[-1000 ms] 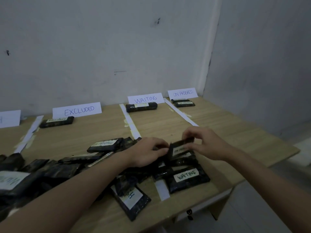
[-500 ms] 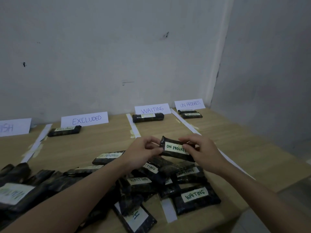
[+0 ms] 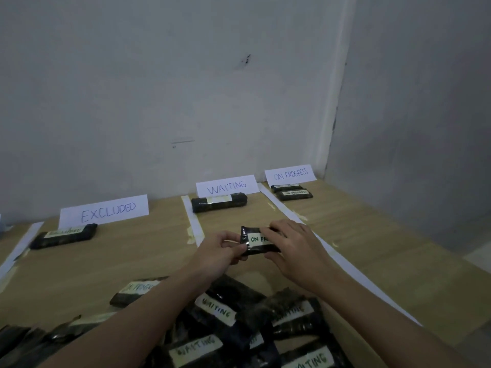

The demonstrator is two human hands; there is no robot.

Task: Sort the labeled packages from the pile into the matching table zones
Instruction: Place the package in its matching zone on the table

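Note:
A black package labelled ON PROGRESS (image 3: 254, 239) is held above the table between both hands. My left hand (image 3: 221, 248) pinches its left end. Over its right half, covering the end of the label, my right hand (image 3: 295, 248) grips it. The pile of black packages (image 3: 239, 322) lies near the front edge, several marked WAITING, one marked ON PROGRESS (image 3: 135, 289). At the back stand the zone signs EXCLUDED (image 3: 106, 209), WAITING (image 3: 227, 186) and ON PROGRESS (image 3: 291, 174), with packages below them.
White paper strips (image 3: 329, 256) divide the wooden table (image 3: 372, 235) into zones. One package (image 3: 62, 236) lies in the EXCLUDED zone, one (image 3: 219, 202) in WAITING, two (image 3: 292, 192) in ON PROGRESS. Walls close the back and right. The table's right edge drops to the floor.
Both hands lifted the ON PROGRESS package off the pile and carried it away from me. The view tilted upward, so the pile sits lower in the frame.

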